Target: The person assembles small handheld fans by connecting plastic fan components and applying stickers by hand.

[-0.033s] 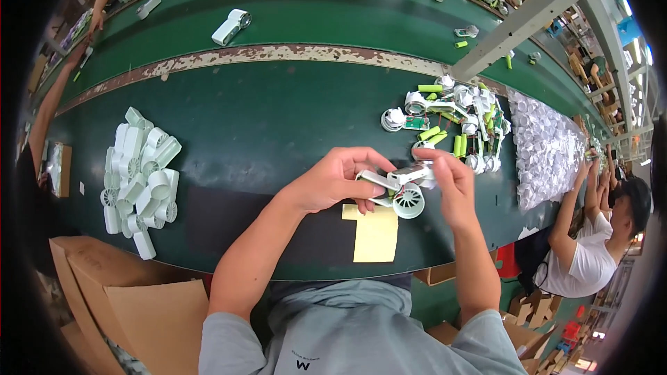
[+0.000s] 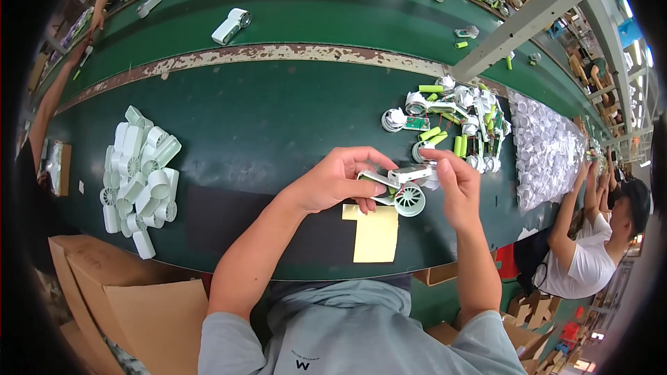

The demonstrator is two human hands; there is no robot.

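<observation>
Just beyond the yellow paper (image 2: 376, 237), the left hand (image 2: 344, 182) has its thumb and fingers curled closed on the handle of a pale green fan (image 2: 409, 201). The right hand (image 2: 458, 187), right of the paper, has thumb and forefinger slightly apart by the fan's round end; whether they pinch it I cannot tell. The fan's long axis runs mostly sideways, handle left and round end right; the left fingers hide part of the handle.

A cardboard box (image 2: 156, 316) sits nearer and well left of the paper. A black mat (image 2: 229, 226) lies left of it on the green surface (image 2: 278, 118), with a pile of fan casings (image 2: 159, 184) farther left. Beyond and right of the paper are part-built fans (image 2: 470, 124), then a bag of white parts (image 2: 545, 149), the right hand standing between paper and bag.
</observation>
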